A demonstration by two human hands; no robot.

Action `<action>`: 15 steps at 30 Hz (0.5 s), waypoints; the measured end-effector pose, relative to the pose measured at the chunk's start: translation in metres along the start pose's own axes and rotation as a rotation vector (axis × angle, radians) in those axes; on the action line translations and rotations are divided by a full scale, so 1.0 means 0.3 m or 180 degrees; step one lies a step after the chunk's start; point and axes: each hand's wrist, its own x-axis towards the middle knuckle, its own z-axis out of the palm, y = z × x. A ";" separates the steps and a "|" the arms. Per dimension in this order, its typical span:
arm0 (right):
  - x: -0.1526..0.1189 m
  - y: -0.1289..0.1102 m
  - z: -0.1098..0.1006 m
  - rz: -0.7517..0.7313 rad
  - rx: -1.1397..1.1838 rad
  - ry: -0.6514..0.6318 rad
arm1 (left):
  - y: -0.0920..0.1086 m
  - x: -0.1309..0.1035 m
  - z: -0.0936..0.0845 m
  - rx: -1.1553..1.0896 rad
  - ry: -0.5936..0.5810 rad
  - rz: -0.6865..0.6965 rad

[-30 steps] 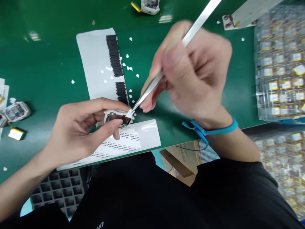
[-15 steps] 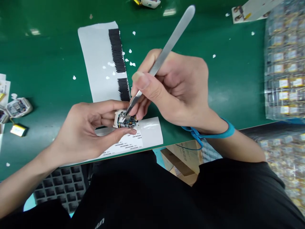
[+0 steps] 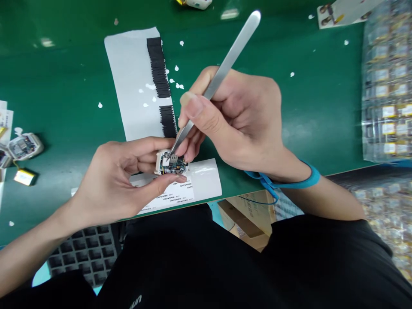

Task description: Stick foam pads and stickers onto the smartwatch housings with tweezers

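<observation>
Foam tray: dark grid [image 3: 80, 253] below the table edge, by the lap.
Left hand: [image 3: 116, 184] thumb and fingers pinched on the small white device [image 3: 170, 163], held just above the printed label sheet [image 3: 199, 182].
Device: white shell, open, circuit board exposed.
Right hand: [image 3: 238, 120] fingers clamped on steel tweezers [image 3: 215, 81]; tips inside the device; blue wrist strap [image 3: 289, 180].
Surface: green mat [image 3: 64, 86], white sheet with black strips [image 3: 159, 73], white specks.
Writing: label print too small to read.
Far right: clear trays [image 3: 386, 86].
</observation>
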 end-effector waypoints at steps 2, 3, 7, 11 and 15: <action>0.001 0.000 0.000 0.0016 0.0028 0.0012 | 0.000 0.000 0.001 0.0035 0.0015 0.0007; 0.002 0.000 0.000 0.0033 0.0053 0.0016 | -0.001 -0.001 0.002 0.0057 0.0038 0.0037; 0.007 0.001 0.003 0.0110 0.0171 0.0063 | -0.005 -0.003 0.006 0.0090 0.0115 0.0128; 0.010 0.000 0.005 0.0151 0.0167 0.0069 | -0.006 -0.002 0.011 0.0047 0.0169 0.0062; 0.006 -0.004 0.003 0.0131 0.0080 0.0093 | 0.001 0.000 0.013 -0.0079 0.0193 -0.0077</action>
